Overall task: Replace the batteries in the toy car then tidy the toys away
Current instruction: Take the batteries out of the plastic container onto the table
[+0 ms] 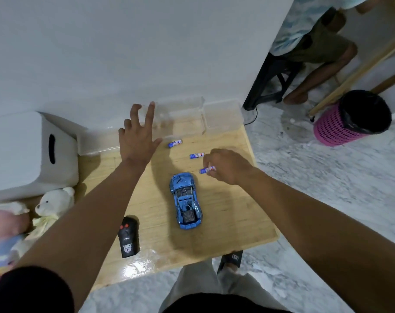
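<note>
Your right hand [228,166] pinches a battery [204,170] just beside the toy car [186,199].
Light, hard and probably slick, so hold it mid-barrel. The car sits on the table [228,213]; your left hand [137,136] is spread, empty.

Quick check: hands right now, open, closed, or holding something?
Left hand: open, fingers spread, holding nothing.
Right hand: pinching a battery.
</note>
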`<state>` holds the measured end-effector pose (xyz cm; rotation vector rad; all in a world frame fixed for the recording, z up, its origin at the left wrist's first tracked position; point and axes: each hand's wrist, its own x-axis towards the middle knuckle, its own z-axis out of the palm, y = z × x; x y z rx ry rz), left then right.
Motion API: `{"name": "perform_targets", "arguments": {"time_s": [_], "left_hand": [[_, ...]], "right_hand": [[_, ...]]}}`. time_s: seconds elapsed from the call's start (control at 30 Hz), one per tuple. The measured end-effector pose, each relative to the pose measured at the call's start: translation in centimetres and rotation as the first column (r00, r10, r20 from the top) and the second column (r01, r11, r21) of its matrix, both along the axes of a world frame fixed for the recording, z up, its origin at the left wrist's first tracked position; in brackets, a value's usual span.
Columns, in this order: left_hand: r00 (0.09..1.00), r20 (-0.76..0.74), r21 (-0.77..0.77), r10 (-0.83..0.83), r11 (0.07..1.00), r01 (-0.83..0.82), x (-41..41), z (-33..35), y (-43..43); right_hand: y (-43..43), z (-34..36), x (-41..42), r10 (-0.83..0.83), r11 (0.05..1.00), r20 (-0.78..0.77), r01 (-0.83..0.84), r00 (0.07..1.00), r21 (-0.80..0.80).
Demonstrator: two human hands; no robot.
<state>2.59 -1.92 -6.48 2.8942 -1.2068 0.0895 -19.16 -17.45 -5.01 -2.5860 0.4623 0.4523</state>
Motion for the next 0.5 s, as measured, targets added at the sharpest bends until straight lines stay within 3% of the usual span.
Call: {"name": "perform_targets", "arguments": {"time_s": [0.33, 0.5], "left_hand": [[1.000, 0.009, -0.037, -0.009, 0.999, 0.009, 0.3, -1.0, 0.2], [1.000, -0.006, -0.068, -0.023, 0.997, 0.023, 0.3, -0.9, 0.4]], "right_hand": [[0.8, -3.8, 10.5, -0.094, 0.963, 0.121, 0.121, 0.988, -0.239], [1.4, -4.3, 9.3, -0.145, 0.958, 0.217, 0.192, 0.965, -0.212]]}}
